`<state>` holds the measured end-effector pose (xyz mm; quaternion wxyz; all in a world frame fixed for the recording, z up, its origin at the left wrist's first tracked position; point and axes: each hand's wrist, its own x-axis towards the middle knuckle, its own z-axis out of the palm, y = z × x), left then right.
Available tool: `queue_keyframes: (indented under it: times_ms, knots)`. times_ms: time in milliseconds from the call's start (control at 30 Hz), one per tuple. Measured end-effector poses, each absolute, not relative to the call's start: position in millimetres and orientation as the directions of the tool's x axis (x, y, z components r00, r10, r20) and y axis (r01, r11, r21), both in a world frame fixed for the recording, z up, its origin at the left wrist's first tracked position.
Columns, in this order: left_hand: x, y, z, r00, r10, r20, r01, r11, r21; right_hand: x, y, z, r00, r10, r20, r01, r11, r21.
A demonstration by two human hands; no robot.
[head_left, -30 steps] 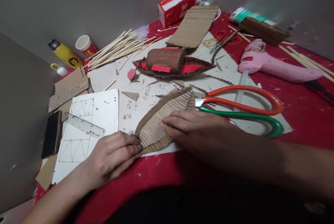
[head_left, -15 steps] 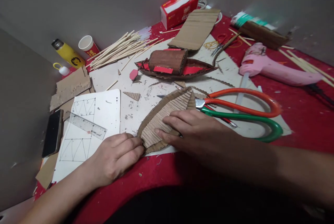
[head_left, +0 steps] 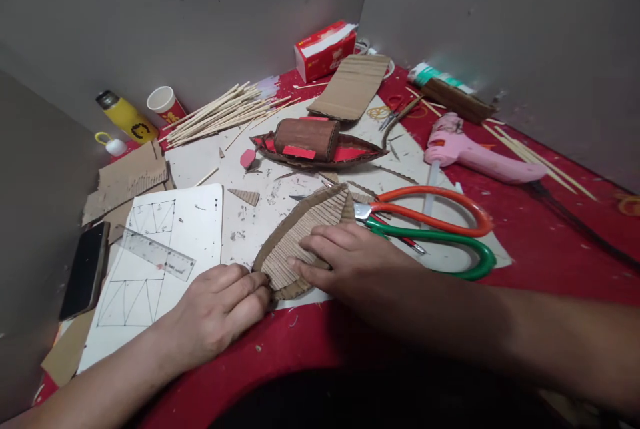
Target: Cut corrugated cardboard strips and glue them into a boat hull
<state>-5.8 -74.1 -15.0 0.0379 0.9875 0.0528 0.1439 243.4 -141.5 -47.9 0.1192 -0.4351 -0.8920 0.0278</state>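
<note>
A leaf-shaped corrugated cardboard piece (head_left: pixel 285 252) with a raised brown strip along its edge lies near the table's front. My left hand (head_left: pixel 225 302) has its fingers curled around the piece's lower left end, fingertips partly hidden. Over the right side of the same piece, my right hand (head_left: pixel 345 259) grips the edge strip, thumb and fingers bent across the ribbed surface. Just beyond the right hand rest large scissors (head_left: pixel 435 205) with one orange and one green handle loop. A brown cardboard boat (head_left: pixel 310 142) with an arched cabin and red inside stands behind.
A notebook (head_left: pixel 195 215) with drawn triangles and a clear ruler (head_left: pixel 157 252) lie left, beside a phone (head_left: pixel 85 269). Wooden sticks (head_left: pixel 225 112), a paper cup (head_left: pixel 167 105) and a yellow bottle (head_left: pixel 125 115) are behind. To the right sits a pink glue gun (head_left: pixel 480 155) with its cable.
The view has shifted, so the far objects appear lower and the right-hand ones further left. Both hands keep their hold on the cardboard piece, with little visible movement.
</note>
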Motion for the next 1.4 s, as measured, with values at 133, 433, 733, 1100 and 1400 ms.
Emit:
queue_keyframes:
  times_ms: [133, 433, 733, 1100, 1400]
  knots:
    - [-17, -75, -20, 0.936, 0.167, 0.309, 0.126, -0.981, 0.148, 242, -139, -51, -0.614, 0.757, 0.222, 0.760, 0.643, -0.090]
    - [-15, -71, -23, 0.931, 0.121, 0.345, 0.090, -0.991, 0.104, 231, -147, -43, -0.600, 0.759, 0.254, 0.771, 0.633, -0.069]
    - [0, -72, -21, 0.932, 0.083, 0.352, 0.048, -0.993, 0.109, 226, -138, -38, -0.687, 0.713, 0.139, 0.643, 0.687, -0.339]
    - [-17, -74, -20, 0.704, 0.669, 0.239, 0.260, -0.556, 0.790, 231, -138, -47, -0.628, 0.724, 0.286, 0.644, 0.690, -0.330]
    - [9, -116, -23, 0.649, 0.739, -0.181, -0.019, 0.254, 0.967, 216, -138, -37, -0.441, 0.714, 0.544, 0.769, 0.613, -0.181]
